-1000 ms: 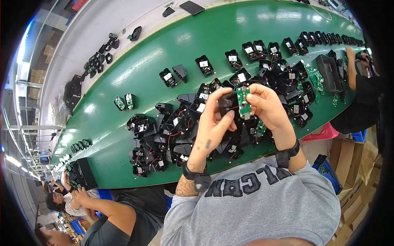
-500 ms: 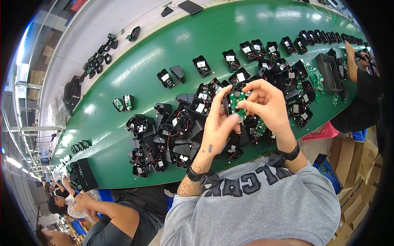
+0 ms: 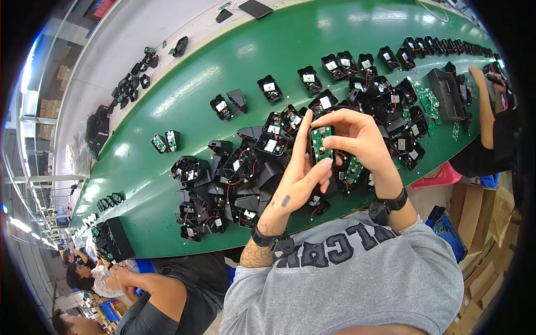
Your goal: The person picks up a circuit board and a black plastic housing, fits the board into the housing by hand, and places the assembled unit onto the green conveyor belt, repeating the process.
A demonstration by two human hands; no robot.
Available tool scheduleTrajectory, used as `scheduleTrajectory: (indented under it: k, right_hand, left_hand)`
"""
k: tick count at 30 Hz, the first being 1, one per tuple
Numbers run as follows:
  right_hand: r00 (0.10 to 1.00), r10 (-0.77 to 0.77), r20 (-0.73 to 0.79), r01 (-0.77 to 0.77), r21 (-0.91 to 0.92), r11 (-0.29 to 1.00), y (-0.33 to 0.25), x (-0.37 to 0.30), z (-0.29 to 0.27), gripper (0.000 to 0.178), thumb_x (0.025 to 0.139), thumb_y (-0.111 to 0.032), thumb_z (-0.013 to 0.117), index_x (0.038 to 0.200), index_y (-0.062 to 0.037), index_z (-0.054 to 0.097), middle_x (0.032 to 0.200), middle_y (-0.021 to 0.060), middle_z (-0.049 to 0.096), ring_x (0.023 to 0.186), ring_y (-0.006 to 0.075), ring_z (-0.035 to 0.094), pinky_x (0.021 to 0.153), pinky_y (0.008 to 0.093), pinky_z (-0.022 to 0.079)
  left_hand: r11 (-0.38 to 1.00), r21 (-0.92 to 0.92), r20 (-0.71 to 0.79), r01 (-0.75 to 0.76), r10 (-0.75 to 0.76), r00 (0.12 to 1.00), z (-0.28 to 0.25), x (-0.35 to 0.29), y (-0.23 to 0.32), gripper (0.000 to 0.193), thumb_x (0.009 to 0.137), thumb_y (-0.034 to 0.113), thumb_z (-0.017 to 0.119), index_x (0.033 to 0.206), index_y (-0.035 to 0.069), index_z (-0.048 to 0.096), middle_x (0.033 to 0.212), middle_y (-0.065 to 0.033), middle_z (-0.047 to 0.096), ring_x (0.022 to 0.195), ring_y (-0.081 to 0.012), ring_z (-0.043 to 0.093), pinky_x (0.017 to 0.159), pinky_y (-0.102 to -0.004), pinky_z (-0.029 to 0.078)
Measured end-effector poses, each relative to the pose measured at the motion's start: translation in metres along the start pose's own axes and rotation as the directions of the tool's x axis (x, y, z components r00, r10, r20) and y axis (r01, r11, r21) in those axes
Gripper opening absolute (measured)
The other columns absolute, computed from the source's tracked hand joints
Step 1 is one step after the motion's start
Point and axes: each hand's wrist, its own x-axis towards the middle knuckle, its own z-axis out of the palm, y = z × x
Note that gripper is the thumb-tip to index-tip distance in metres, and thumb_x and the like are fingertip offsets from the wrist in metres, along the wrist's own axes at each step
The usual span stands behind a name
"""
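Between my two hands is a black plastic housing with a green circuit board (image 3: 320,146) lying in its opening. My left hand (image 3: 301,173) wraps the housing from the left, its thumb against the lower end and its fingers along the side. From the right, my right hand (image 3: 360,139) grips it too, with the thumb on the board and the fingers curled over the top edge. Much of the housing is hidden by my fingers. Below and around my hands lies a heap of open black housings (image 3: 240,167) with red wires and white parts inside.
A row of open black housings (image 3: 270,89) runs along the green table (image 3: 184,100). Loose circuit boards (image 3: 429,103) lie beside a dark grey tray (image 3: 446,95) at the right. Two housings with boards (image 3: 165,142) stand at the left. Other people sit at both ends.
The circuit board now sits flatter inside the housing, and more of its face shows. My right thumb presses on it, while my left fingers have straightened along the housing's side.
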Motion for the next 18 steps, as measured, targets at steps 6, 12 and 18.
scheduleTrajectory:
  k: [6, 12, 18]
  right_hand:
    - [1.0, 0.018, -0.024, -0.02, -0.067, 0.998, 0.0, 0.0, 0.002, 0.036, 0.078, 0.001, 0.067, 0.112, 0.0002, 0.057, 0.108, 0.0081, 0.064, 0.083, 0.0095, 0.06, 0.055, 0.0188, 0.047]
    - [0.999, -0.026, -0.018, 0.027, 0.054, 0.998, 0.002, -0.003, 0.007, 0.037, 0.079, -0.002, 0.069, 0.113, -0.0008, 0.053, 0.102, 0.0064, 0.062, 0.08, 0.0091, 0.059, 0.053, 0.0189, 0.046]
    - [0.996, -0.075, -0.04, 0.08, 0.137, 0.987, 0.004, -0.003, 0.009, 0.032, 0.079, -0.001, 0.068, 0.108, -0.0019, 0.054, 0.096, 0.0068, 0.062, 0.078, 0.0106, 0.06, 0.049, 0.021, 0.048]
  left_hand:
    - [0.996, 0.05, -0.092, -0.068, 0.072, 0.993, 0.005, 0.003, -0.013, 0.072, 0.094, 0.001, 0.043, 0.15, 0.02, 0.002, 0.095, -0.0127, 0.055, 0.062, -0.0102, 0.049, 0.054, -0.0256, 0.048]
    - [0.973, 0.222, -0.118, -0.062, 0.09, 0.989, 0.008, 0.002, -0.009, 0.065, 0.095, 0.002, 0.037, 0.148, 0.019, 0.005, 0.088, -0.0096, 0.054, 0.053, -0.0075, 0.048, 0.045, -0.0215, 0.044]
    - [0.949, 0.314, -0.144, -0.033, 0.082, 0.986, 0.012, 0.005, -0.003, 0.056, 0.098, 0.01, 0.039, 0.146, 0.017, 0.01, 0.081, -0.008, 0.054, 0.043, -0.0047, 0.043, 0.038, -0.0173, 0.037]
